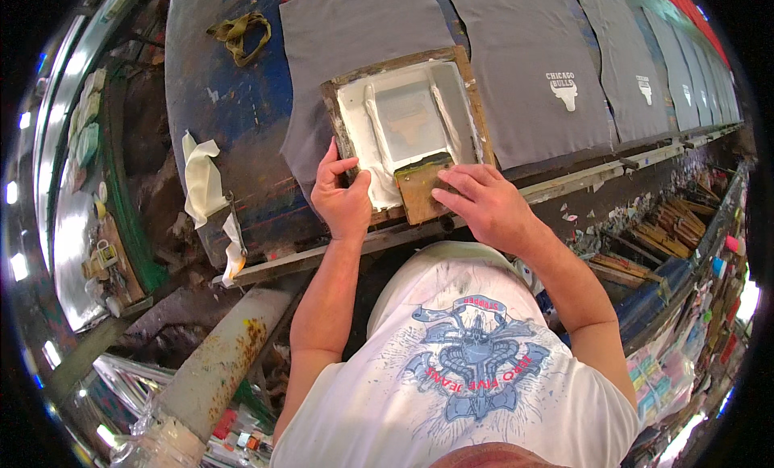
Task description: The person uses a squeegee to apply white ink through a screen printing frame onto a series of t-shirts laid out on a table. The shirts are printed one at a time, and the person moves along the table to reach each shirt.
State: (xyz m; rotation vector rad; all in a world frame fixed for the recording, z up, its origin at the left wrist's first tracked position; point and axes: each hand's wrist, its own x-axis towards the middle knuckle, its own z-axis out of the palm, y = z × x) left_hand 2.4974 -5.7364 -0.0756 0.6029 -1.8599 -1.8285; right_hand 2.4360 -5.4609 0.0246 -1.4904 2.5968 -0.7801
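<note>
A small wooden-framed printing screen [476,105] lies on a grey fabric piece [355,24] on the long table. White ink coats its inner edges, with thick ridges along both sides of the mesh window. On the frame's lower left corner my left hand [345,195] is closed, thumb on top. My right hand [488,203] pinches the right part of a wooden squeegee [419,194], thumb hidden. The squeegee's dark blade edge rests at the near end of the mesh, tilted back toward me. A pale animal-head shape shows faintly through the mesh.
More grey fabric pieces [528,57] with a white printed emblem [563,93] run off to the right. A crumpled cream cloth [203,178] and an olive strap [242,37] lie on the table's left part. A rail [580,176] borders its near edge. Wooden frames [677,226] are stacked at right.
</note>
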